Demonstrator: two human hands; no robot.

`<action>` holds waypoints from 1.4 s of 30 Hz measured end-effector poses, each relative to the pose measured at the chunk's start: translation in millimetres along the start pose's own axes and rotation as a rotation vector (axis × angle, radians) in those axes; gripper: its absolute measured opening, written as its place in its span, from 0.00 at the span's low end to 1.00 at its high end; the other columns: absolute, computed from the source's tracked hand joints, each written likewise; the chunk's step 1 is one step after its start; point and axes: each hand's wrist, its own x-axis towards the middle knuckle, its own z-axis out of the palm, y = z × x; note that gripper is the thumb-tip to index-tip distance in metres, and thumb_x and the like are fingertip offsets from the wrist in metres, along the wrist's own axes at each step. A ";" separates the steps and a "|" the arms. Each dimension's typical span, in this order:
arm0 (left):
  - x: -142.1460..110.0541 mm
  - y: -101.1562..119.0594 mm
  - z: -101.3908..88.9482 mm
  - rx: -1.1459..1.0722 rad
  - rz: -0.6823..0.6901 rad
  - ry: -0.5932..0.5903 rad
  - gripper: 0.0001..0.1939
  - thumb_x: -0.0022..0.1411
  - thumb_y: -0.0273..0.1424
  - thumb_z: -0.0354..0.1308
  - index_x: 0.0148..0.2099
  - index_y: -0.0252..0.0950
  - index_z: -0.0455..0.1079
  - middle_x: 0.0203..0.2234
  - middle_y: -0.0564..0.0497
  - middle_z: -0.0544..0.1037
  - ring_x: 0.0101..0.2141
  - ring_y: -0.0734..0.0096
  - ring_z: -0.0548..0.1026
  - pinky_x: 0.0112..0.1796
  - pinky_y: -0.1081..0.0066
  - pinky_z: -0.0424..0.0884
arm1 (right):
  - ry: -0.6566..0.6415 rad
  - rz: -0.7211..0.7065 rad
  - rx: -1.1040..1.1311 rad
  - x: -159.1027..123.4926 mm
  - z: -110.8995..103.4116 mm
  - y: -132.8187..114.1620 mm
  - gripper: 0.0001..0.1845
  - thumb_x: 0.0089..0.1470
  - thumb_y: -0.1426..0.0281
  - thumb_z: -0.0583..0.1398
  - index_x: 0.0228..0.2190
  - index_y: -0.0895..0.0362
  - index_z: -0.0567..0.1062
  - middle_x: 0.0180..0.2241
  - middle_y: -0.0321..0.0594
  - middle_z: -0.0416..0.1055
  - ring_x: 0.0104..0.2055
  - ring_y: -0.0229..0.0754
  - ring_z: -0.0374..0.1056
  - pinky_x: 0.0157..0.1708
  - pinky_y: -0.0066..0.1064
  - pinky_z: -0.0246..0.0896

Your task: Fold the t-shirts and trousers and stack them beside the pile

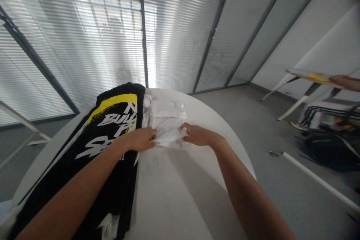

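A white folded cloth (168, 123), probably a garment, lies on a round white table (165, 191). Its far part is doubled over into a flat, narrow rectangle. My left hand (143, 138) grips the near left corner between thumb and fingers. Opposite it, my right hand (197, 135) pinches the near right edge. The cloth looks slightly wrinkled between the two hands. Directly left lies a long black garment (112, 191) with white lettering and a yellow band, and my left forearm crosses over it.
Glass partitions with blinds (112, 45) rise behind the table. On the right, a person's hand (344, 81) rests near a yellow item on another table (298, 72). A dark bag (332, 152) and a white pole (317, 180) are on the floor.
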 end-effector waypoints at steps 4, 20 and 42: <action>-1.1 -6.0 -10.1 -0.119 0.016 0.058 0.08 0.60 0.36 0.50 0.35 0.38 0.66 0.31 0.51 0.74 0.31 0.68 0.70 0.31 0.70 0.61 | 0.180 0.013 0.037 -12.4 6.8 6.5 0.21 0.54 0.75 0.54 0.50 0.56 0.69 0.45 0.45 0.73 0.44 0.43 0.69 0.43 0.32 0.60; -14.9 -1.5 2.7 -0.106 -0.207 0.132 0.17 0.66 0.44 0.41 0.43 0.38 0.62 0.25 0.50 0.75 0.28 0.65 0.73 0.30 0.70 0.60 | 0.618 0.260 0.663 -24.4 53.4 -7.3 0.15 0.56 0.65 0.50 0.44 0.55 0.68 0.39 0.41 0.72 0.30 0.40 0.71 0.30 0.34 0.68; -1.3 13.2 29.6 -0.826 -0.068 0.545 0.10 0.60 0.36 0.54 0.41 0.37 0.66 0.25 0.56 0.71 0.28 0.74 0.70 0.30 0.73 0.65 | 0.568 0.124 0.248 -31.4 64.6 -13.6 0.36 0.45 0.75 0.58 0.57 0.54 0.58 0.55 0.51 0.57 0.52 0.48 0.64 0.50 0.41 0.62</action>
